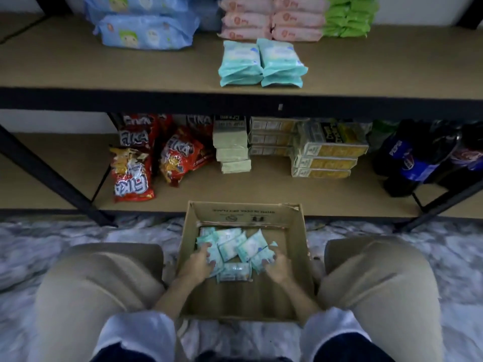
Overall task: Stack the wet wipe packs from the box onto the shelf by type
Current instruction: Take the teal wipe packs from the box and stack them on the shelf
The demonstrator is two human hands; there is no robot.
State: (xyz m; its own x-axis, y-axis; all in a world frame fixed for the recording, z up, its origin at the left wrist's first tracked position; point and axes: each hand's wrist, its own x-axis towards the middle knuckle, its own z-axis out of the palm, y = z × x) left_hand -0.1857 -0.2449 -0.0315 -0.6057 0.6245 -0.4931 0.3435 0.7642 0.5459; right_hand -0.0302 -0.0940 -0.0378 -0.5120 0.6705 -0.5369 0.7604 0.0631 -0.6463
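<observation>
An open cardboard box (244,212) stands on the floor between my knees and holds several small teal wet wipe packs (232,246). Both my hands are inside it. My left hand (200,262) grips teal packs at the left of the pile. My right hand (278,265) curls around a teal pack at the right of the pile. On the upper shelf (104,71), two short stacks of matching teal packs (261,64) sit near the front edge. Behind them lie blue packs (146,32), pink packs (271,19) and green packs (349,17), each in its own stack.
The lower shelf (261,194) carries red snack bags (133,168), stacked pale boxes (232,147), yellow cartons (326,155) and dark soda bottles (413,158). Black shelf legs (52,178) slant down to the marbled floor on both sides of the box.
</observation>
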